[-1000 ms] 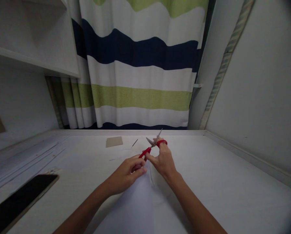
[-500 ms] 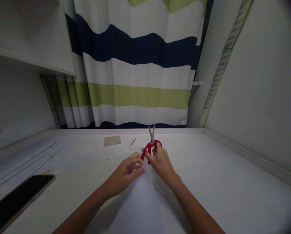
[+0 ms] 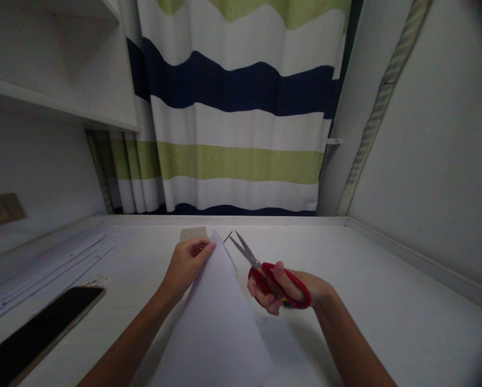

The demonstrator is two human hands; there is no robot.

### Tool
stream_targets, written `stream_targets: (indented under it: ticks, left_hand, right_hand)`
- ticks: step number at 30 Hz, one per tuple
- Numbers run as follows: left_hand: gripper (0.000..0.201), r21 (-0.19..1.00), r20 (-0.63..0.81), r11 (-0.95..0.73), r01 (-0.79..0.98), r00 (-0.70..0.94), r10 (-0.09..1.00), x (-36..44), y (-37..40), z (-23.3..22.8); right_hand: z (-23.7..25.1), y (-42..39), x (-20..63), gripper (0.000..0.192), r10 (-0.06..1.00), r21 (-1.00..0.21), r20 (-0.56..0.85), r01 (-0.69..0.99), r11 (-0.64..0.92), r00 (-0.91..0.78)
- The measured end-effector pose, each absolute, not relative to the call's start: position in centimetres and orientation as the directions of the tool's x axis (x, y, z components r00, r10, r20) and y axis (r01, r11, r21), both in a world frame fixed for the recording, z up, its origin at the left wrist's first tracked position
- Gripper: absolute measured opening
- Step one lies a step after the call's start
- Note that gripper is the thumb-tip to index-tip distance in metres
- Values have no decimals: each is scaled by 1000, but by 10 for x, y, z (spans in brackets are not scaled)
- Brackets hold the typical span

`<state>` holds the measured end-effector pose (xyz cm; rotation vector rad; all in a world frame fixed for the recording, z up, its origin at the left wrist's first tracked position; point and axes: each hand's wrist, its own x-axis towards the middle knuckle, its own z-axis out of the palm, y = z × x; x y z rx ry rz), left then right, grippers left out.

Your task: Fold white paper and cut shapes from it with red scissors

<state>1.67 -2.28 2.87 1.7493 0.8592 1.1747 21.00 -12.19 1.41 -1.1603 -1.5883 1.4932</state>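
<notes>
Left hand (image 3: 186,263) pinches the top corner of a white paper sheet (image 3: 217,317), lifted off the desk (image 3: 386,301) at center, tip toward 12 o'clock. Right hand (image 3: 281,287), at 3 o'clock of the sheet, is clenched through the red scissors (image 3: 271,274), blades parted, just clear of the paper's edge. Sheet looks light, floppy, tear-prone; best held taut near the corner. Phone (image 3: 39,333) lies at 9 o'clock.
</notes>
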Motion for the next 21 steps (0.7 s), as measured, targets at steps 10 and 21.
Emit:
stream_targets:
  ticks: [10, 21]
  left_hand:
    - [27, 881, 383, -440, 173, 285, 879, 16, -21, 28]
    - [25, 899, 368, -412, 149, 253, 895, 17, -21, 28]
  right_hand:
    - [19, -121, 201, 48, 861, -977, -199, 162, -138, -468]
    - [16, -116, 193, 57, 825, -969, -243, 160, -186, -511]
